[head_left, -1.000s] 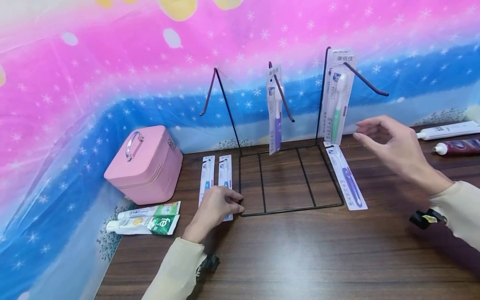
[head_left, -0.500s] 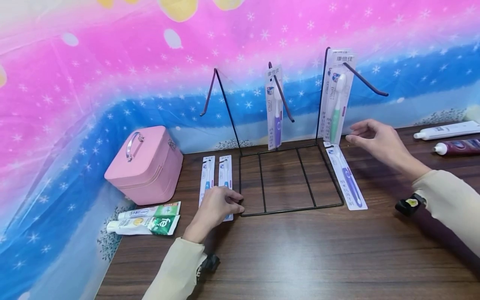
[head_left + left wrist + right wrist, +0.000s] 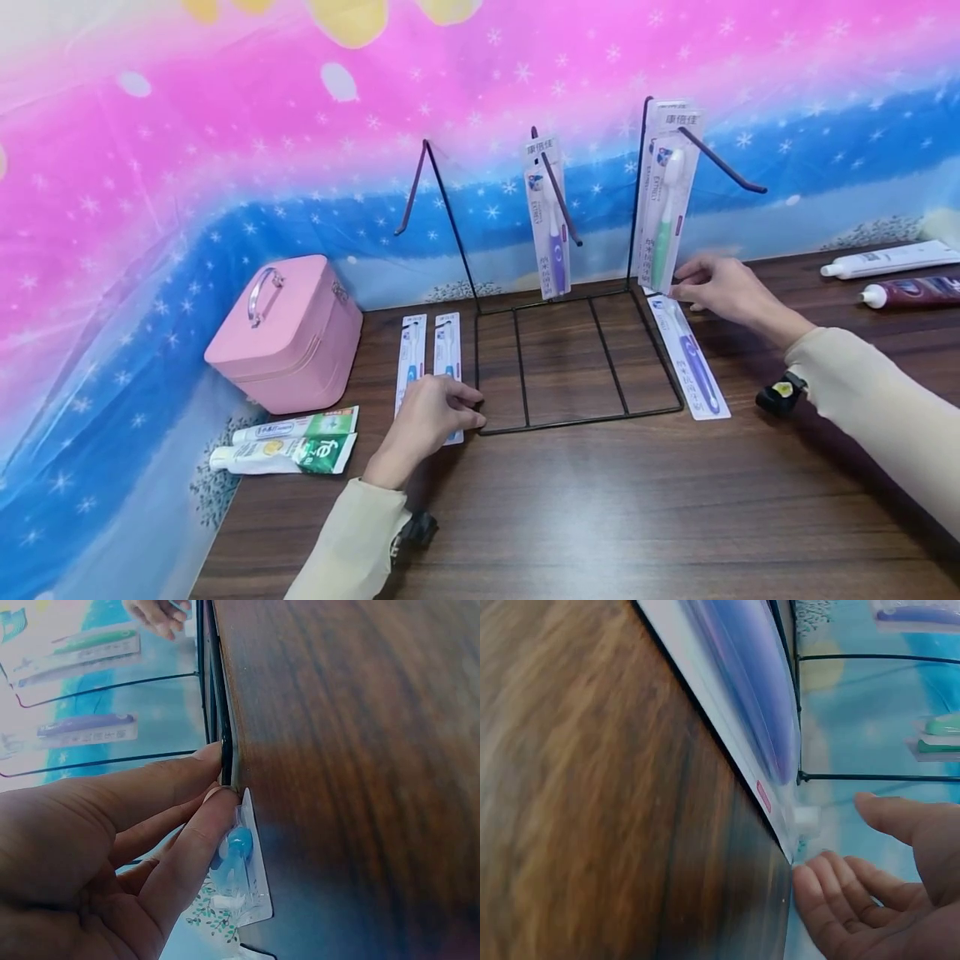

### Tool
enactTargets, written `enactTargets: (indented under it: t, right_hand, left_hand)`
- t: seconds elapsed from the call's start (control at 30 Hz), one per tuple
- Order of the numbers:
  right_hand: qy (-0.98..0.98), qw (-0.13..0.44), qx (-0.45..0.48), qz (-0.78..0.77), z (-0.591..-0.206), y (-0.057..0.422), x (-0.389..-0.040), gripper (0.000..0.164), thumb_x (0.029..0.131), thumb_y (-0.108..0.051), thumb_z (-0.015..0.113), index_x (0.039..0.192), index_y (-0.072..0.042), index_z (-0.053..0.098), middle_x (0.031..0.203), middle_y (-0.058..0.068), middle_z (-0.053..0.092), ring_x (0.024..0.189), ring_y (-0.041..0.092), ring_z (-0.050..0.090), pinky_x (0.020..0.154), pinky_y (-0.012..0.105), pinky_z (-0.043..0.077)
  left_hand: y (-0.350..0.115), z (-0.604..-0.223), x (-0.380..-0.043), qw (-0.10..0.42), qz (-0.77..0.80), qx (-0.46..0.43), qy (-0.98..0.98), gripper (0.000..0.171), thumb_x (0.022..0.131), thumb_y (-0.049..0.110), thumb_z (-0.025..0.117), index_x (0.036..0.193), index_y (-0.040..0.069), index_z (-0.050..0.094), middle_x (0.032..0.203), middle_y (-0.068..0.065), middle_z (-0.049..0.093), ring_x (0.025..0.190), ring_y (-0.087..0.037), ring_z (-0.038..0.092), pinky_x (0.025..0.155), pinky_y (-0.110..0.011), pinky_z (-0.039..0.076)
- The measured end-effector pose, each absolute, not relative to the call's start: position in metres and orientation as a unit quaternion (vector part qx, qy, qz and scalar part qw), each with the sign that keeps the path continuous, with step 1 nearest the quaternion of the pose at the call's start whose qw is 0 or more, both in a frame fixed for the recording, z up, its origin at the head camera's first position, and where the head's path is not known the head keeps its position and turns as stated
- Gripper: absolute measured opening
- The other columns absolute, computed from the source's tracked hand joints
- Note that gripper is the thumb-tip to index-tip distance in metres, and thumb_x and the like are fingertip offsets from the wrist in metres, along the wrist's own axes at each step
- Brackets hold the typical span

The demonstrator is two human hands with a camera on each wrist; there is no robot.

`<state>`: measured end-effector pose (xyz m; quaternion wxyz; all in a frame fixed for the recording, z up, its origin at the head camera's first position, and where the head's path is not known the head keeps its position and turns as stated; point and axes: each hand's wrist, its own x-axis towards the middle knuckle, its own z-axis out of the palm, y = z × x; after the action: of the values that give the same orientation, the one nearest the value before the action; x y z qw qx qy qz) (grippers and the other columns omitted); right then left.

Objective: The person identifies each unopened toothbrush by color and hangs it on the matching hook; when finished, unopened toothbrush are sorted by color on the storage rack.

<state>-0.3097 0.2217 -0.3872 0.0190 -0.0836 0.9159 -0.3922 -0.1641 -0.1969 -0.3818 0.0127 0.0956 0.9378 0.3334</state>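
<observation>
A black wire display rack (image 3: 585,419) stands on the table. My left hand (image 3: 433,418) pinches its front left corner between thumb and finger, plain in the left wrist view. Beside that hand lie two packaged blue toothbrushes (image 3: 412,342), partly hidden under it. A packaged purple toothbrush (image 3: 555,242) hangs from the middle hook, and a packaged green toothbrush (image 3: 663,225) hangs in front of another pack on the right hook. Another packaged purple toothbrush (image 3: 693,358) lies right of the rack. My right hand (image 3: 723,287) is at its upper end, thumb and fingers apart in the right wrist view.
A pink case (image 3: 288,333) stands at the left, with two toothpaste tubes (image 3: 285,454) before it. A white tube (image 3: 892,259) and a dark red tube (image 3: 911,292) lie at the far right. The left hook (image 3: 411,196) juts forward bare. Patterned cloth hangs behind.
My right hand has moved left and down to the upper end of the lying purple toothbrush pack. The hanging purple pack has swung slightly. My left hand keeps its place at the rack corner.
</observation>
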Motion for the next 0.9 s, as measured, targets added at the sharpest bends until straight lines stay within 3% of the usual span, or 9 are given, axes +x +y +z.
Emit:
enactTargets:
  t: [0.37,0.6,0.9]
  right_hand:
    - [0.934,0.049,-0.071,-0.347,-0.3905,0.214,-0.3115,0.048,0.084,-0.039,0.075,0.106,0.001,0.061,0.092,0.014,0.062,0.072,0.024,0.057,0.06,0.034,0.042]
    - [0.934,0.07,-0.046,-0.346,-0.3881,0.2144,-0.3088,0.049,0.086,-0.043,0.071,0.108,0.001,0.065,0.103,0.019,0.063,0.078,0.023,0.061,0.064,0.034,0.043]
    - [0.904,0.076,-0.016,-0.421,-0.3871,0.2205,-0.3079,0.045,0.092,-0.03,0.065,0.114,0.009,0.06,0.115,0.027,0.059,0.084,0.023,0.066,0.069,0.034,0.055]
  left_hand:
    - [-0.1979,-0.3812,-0.1646,0.016,0.331,0.095,0.939,0.022,0.075,0.007,0.083,0.096,0.008,0.077,0.093,-0.003,0.069,0.071,-0.006,0.063,0.059,-0.025,0.05]
    - [-0.1974,-0.381,-0.1647,0.015,0.33,0.093,0.939,0.022,0.075,0.007,0.083,0.096,0.008,0.077,0.093,-0.003,0.069,0.071,-0.006,0.063,0.059,-0.025,0.05]
    - [-0.1979,-0.3817,-0.1655,0.013,0.328,0.099,0.94,0.022,0.075,0.007,0.083,0.096,0.007,0.077,0.091,-0.002,0.069,0.07,-0.006,0.063,0.059,-0.025,0.05]
